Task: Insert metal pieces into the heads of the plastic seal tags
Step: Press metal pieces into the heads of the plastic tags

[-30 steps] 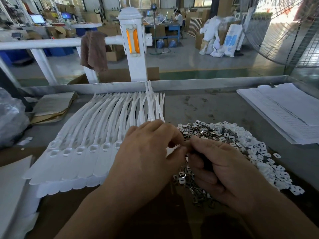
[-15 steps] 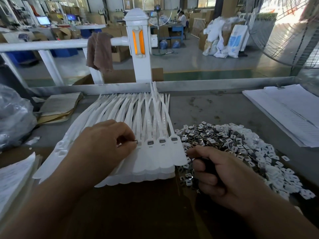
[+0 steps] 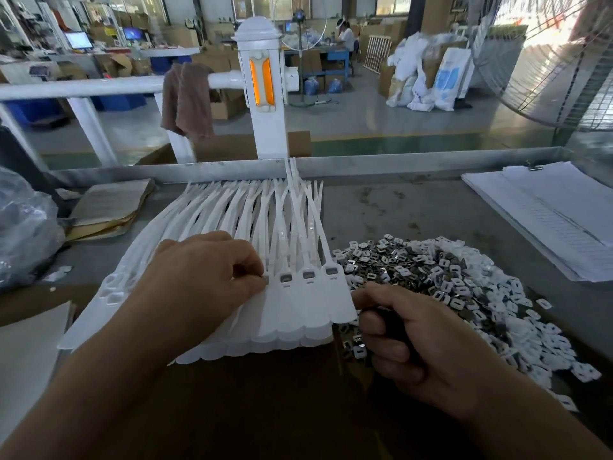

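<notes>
A fanned row of white plastic seal tags lies on the bench, tails pointing away from me. The three rightmost heads show a dark metal piece in their square sockets. My left hand lies over the tags left of these, thumb and forefinger pinching a small metal piece at the head of the neighbouring tag. My right hand rests at the right edge of the row, fingers curled round a dark object I cannot identify. A heap of metal pieces and white caps spreads to the right.
A stack of white papers sits at the far right. A brown envelope pile and a clear plastic bag are at the left. A raised metal rim bounds the bench's far side, with a white post behind it.
One second ago both hands met over the heap. My left hand then went left onto the tag row and now holds a piece at a tag head; my right hand stayed near the heap.
</notes>
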A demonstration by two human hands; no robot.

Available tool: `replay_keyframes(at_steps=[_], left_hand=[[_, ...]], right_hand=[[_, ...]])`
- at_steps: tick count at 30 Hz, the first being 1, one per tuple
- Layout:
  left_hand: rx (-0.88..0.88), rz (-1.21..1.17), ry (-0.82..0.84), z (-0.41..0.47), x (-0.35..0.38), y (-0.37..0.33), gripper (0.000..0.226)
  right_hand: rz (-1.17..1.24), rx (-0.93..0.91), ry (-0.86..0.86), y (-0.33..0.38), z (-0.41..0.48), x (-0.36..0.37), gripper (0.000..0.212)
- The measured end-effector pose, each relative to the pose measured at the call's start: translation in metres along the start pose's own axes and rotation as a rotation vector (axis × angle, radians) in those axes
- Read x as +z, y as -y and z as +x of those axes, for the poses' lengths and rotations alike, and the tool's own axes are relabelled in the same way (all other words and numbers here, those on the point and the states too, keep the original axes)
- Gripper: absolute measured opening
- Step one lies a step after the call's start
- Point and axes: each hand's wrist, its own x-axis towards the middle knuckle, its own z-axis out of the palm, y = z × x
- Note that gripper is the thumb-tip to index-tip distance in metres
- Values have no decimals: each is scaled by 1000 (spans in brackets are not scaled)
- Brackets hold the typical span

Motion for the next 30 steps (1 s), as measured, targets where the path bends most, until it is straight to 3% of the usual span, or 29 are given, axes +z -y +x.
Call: replay_keyframes(at_steps=[7,13,18,23,30], left_hand=[[-1,7,-7,-7,-4,-3,5],[14,42,-81,-16,-4,-4,25],[-8,-13,-170,-19,-6,-12,26],[94,-224,-385,-27,-5,-43,22],[259,-257,-288,-19,20,-94,35]], right_hand=[[53,8,-41,0,2,-2,21],[242,-25,-58,4,5,-6,19],[460,-69,-71,10,6,-9,19],[658,-154,-105,19,2,-6,36],[723,-224,-23,23,-7,-3,58]])
